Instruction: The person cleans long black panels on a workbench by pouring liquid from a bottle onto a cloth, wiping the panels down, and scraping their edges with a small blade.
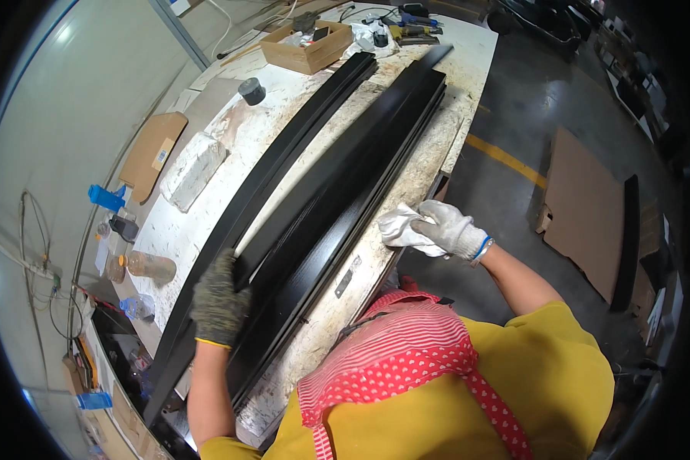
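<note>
Long black strips with a glossy finish lie lengthwise across the worktable. My left hand point(221, 300), in a dark mottled knit glove, grips the near end of one black strip point(314, 195), which lies tilted on top of the stack of black strips point(326, 245). Another bundle of black strips point(284, 146) runs along the left, passing under or beside that hand. My right hand point(450, 228), in a white knit glove, is closed round a crumpled white cloth point(406, 228). It is held over the table's right edge, apart from the strips.
The worn white worktable point(241, 123) carries a wrapped white block point(194, 170), a dark round tin point(251, 91), a wooden box point(307, 52) and several tools at the far end. Bottles point(152, 266) stand at the left. Cardboard point(583, 215) lies on the floor at right.
</note>
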A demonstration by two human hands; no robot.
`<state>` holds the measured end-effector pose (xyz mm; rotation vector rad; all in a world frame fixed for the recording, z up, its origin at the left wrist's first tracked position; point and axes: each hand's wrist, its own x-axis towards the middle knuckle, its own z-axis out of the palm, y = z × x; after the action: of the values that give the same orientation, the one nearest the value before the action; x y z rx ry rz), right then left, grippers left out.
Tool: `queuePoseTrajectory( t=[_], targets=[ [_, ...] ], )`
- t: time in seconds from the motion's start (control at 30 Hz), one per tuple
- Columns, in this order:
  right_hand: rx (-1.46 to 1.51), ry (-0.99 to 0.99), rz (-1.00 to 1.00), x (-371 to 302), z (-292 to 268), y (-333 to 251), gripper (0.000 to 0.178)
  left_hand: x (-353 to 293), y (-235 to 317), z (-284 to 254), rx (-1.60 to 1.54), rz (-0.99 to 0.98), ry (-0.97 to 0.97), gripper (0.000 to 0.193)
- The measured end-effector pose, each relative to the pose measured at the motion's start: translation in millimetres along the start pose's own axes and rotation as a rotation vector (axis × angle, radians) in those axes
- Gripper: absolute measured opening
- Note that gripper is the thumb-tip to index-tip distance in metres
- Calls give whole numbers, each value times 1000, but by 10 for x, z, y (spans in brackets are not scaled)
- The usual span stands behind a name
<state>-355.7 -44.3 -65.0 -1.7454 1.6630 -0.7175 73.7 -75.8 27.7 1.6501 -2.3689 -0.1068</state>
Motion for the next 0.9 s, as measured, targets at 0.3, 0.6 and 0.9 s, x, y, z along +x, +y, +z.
queuePoseTrajectory(
  t=[0.3, 0.6, 0.9],
  targets=[
    [6, 125, 7, -156, 141, 34, 32, 960, -648, -262, 223, -114, -39, 71],
    [7, 111, 184, -366, 73, 67, 36, 1228, -1086, 424, 142, -217, -118, 78],
    [78, 157, 278, -333, 100, 139, 46, 1231, -1233, 801, 41, -267, -289, 106]
  ],
)
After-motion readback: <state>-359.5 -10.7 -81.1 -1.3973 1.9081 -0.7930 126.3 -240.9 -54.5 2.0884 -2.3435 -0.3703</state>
